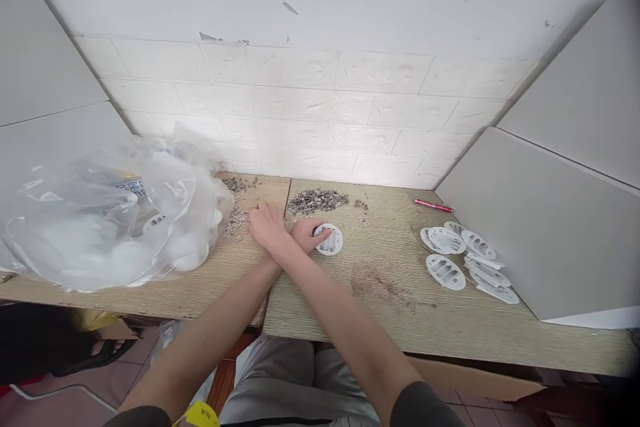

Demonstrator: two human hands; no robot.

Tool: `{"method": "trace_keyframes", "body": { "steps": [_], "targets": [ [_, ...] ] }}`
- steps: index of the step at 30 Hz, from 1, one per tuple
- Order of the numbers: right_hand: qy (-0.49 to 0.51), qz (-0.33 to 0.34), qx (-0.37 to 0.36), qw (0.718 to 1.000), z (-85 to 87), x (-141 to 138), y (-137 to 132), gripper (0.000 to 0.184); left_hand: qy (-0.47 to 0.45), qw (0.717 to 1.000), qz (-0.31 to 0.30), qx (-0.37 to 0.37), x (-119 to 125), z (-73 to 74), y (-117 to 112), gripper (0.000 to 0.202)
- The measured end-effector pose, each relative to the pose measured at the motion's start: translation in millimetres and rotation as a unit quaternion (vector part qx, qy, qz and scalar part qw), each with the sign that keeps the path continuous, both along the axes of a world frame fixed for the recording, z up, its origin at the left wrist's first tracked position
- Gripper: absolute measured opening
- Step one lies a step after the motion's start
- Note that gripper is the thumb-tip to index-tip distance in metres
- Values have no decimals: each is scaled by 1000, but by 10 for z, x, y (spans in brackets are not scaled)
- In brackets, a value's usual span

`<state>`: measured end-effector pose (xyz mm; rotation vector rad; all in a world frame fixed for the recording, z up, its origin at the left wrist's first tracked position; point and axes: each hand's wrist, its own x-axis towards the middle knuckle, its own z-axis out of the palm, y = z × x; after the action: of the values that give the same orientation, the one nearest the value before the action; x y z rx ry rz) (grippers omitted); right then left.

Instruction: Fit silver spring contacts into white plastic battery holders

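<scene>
My forearms cross over the table, the right one on top. My left hand (306, 235) grips the left edge of a white round plastic battery case (332, 244), its thumb resting over the face. Slots with grey metal parts show in the case. Reaching across to the left, my right hand (267, 224) has its bent fingertips down at a scatter of tiny metal pieces (236, 219). Whether anything is pinched there is too small to see. Just behind my left hand lies a larger heap of small metal pieces (317, 200).
A big clear plastic bag (125, 233) with white round parts fills the left side. On the right, several white battery cases (445, 271) lie in a loose pile near a grey panel (560, 227). A red pen (433, 205) rests behind them. A brick-patterned wall (320, 107) closes the back.
</scene>
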<state>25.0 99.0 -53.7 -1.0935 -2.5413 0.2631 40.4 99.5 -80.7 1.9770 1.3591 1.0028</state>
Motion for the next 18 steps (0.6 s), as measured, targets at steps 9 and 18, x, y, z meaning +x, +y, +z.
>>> {"method": "trace_keyframes", "body": {
  "steps": [9,18],
  "targets": [
    [-58,12,-16,998,48,-106,47,23,-22,999,-7,-23,-5,40,-54,21],
    [26,2,-42,999,0,-89,50,18,-32,999,-1,-24,16,61,-48,22]
  ]
}}
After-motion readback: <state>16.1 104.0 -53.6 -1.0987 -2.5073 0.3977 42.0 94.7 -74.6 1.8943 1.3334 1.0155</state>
